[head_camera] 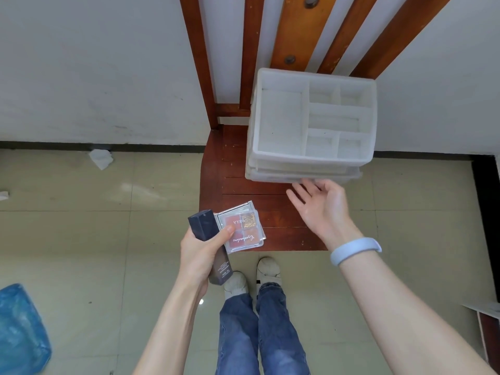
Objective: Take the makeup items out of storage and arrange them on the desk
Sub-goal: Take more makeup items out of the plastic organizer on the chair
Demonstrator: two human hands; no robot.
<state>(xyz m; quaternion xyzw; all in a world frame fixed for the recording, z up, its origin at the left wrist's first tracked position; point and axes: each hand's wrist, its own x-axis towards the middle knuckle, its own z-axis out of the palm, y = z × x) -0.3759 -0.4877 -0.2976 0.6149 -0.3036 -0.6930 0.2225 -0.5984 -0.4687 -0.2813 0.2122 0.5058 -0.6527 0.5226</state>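
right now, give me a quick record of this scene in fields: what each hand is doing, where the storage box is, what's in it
left hand: left hand grips a dark bottle and a clear eyeshadow palette together
right hand: right hand open, palm up, fingertips at the lower front edge of the organizer
storage: white plastic organizer on a wooden chair
top compartments: no items visible
drawers: contents cannot be seen
wrist: light blue band on the right wrist
floor: crumpled tissue, blue bag

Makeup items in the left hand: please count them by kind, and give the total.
Dark foundation bottle: 1
Clear eyeshadow palette: 1
Total: 2, both held in the left hand.
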